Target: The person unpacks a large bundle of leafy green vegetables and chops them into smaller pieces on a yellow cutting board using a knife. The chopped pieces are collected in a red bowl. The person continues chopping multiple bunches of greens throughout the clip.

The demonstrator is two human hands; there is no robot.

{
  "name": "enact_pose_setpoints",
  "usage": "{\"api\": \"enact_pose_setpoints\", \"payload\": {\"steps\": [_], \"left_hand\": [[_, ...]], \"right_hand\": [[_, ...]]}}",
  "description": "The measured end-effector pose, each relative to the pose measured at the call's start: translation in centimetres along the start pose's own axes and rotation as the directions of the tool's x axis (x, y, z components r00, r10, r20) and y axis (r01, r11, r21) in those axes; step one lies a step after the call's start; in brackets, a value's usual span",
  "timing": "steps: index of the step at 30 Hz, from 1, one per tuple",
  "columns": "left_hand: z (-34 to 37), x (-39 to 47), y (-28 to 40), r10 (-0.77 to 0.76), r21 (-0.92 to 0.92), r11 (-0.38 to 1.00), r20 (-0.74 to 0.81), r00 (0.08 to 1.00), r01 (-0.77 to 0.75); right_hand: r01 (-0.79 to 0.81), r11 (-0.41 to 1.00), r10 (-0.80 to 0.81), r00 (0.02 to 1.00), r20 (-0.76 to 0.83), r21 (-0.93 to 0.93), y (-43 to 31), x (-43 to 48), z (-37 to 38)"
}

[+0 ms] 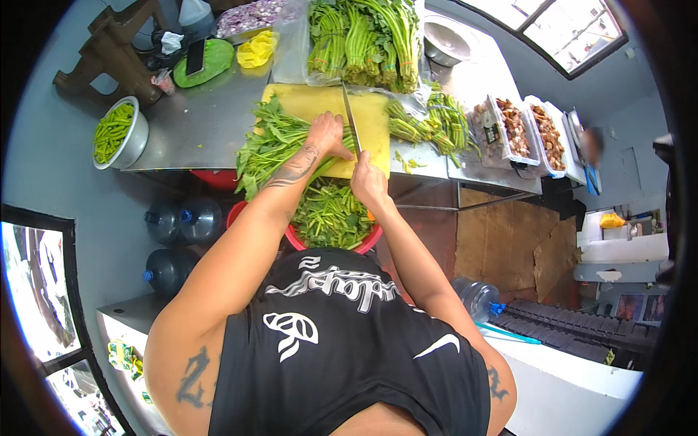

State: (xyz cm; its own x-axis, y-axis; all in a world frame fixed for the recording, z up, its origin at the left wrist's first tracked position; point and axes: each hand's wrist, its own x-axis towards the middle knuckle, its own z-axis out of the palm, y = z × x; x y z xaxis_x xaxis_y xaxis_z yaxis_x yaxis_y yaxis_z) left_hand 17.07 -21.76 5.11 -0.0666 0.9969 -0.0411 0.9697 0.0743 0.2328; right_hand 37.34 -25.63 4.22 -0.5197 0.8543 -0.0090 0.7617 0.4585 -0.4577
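Observation:
My left hand [328, 136] presses down on a bunch of leafy green stems [278, 133], whose leaves spread over the left side of a yellow cutting board [376, 117]. A kitchen knife [350, 117] is gripped by its handle in my right hand [369, 180], its long blade pointing away from me, just right of the stem ends and my left fingers. Below the board's near edge, a red basin [366, 246] holds a heap of cut greens [330, 215]. Several tied bundles of thin green stalks [409, 122] lie at the board's right edge.
Behind the board stand bunched greens [362, 43] on plastic. A bowl of green chillies [114, 133] sits at the left, near a phone [195, 57] and a yellow plastic bag [256, 49]. Plastic tubs of brown chopped food [515, 128] and a metal bowl [447, 41] stand right.

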Motion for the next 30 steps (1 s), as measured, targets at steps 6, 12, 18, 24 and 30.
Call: {"api": "enact_pose_setpoints", "payload": {"steps": [6, 12, 18, 24, 30], "left_hand": [[-0.7, -3.6, -1.1, 0.048, 0.239, 0.971, -0.22, 0.974, 0.006], [-1.3, -4.5, -1.7, -0.066, 0.089, 0.994, 0.061, 0.996, 0.06], [-1.3, -5.2, -1.0, -0.138, 0.067, 0.989, 0.049, 0.989, 0.135], [-1.2, -5.0, -1.4, -0.137, 0.004, 0.991, 0.113, 0.984, 0.137], [-1.3, -5.0, -1.8, -0.097, -0.009, 0.995, 0.083, 0.992, 0.098]], "right_hand": [[-0.059, 0.998, 0.06, 0.994, 0.088, -0.018, 1.2, 0.6, 0.8], [-0.067, 0.998, 0.067, 0.991, 0.114, -0.006, 0.9, 0.5, 0.3], [0.153, 0.988, -0.153, 0.988, 0.014, -0.019, 1.1, -3.0, -2.7], [0.116, 0.992, -0.102, 0.97, 0.219, -0.054, 2.8, -8.2, -4.3], [0.172, 0.985, -0.169, 0.977, 0.131, -0.011, 1.3, 0.8, 0.7]]}}
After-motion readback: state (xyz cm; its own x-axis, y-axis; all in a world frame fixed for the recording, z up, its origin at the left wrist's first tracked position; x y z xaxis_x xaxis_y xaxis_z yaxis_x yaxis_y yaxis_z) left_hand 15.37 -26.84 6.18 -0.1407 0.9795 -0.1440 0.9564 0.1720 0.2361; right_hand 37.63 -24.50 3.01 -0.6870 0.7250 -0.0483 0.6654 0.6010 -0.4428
